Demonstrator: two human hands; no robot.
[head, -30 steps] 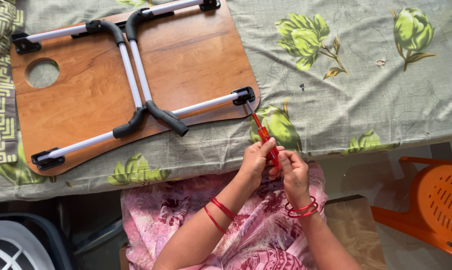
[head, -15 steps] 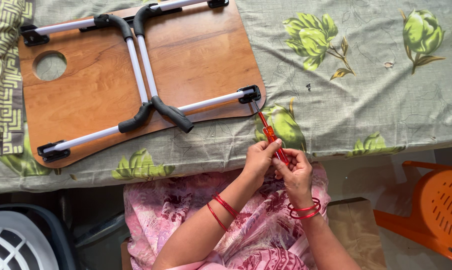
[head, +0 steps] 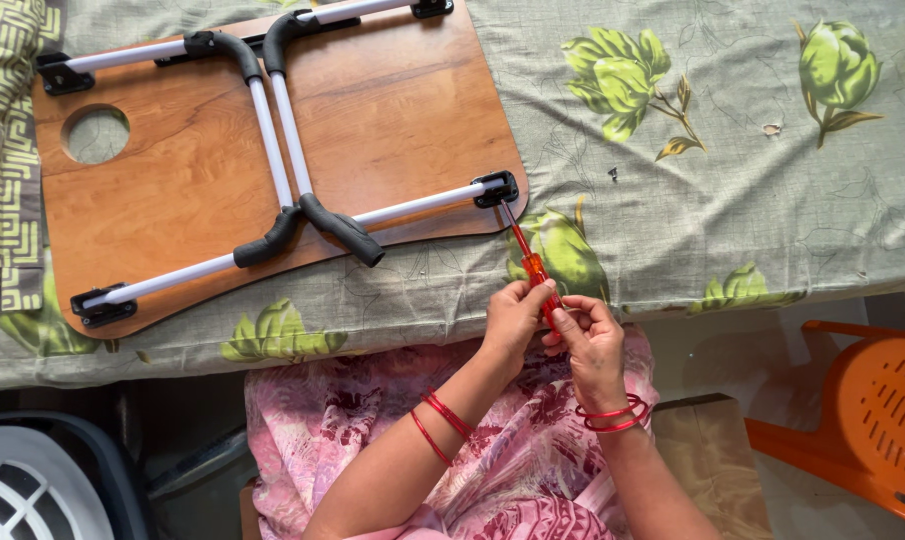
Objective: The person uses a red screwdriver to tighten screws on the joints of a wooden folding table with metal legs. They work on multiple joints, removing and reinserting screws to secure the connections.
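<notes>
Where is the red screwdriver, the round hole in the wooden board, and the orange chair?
red screwdriver [head: 535,268]: head view, on its red handle.
round hole [head: 96,134]: head view, at the hole's middle.
orange chair [head: 878,418]: head view, on its slotted seat.

No packages, labels, signs or screens showing anywhere in view.
</notes>
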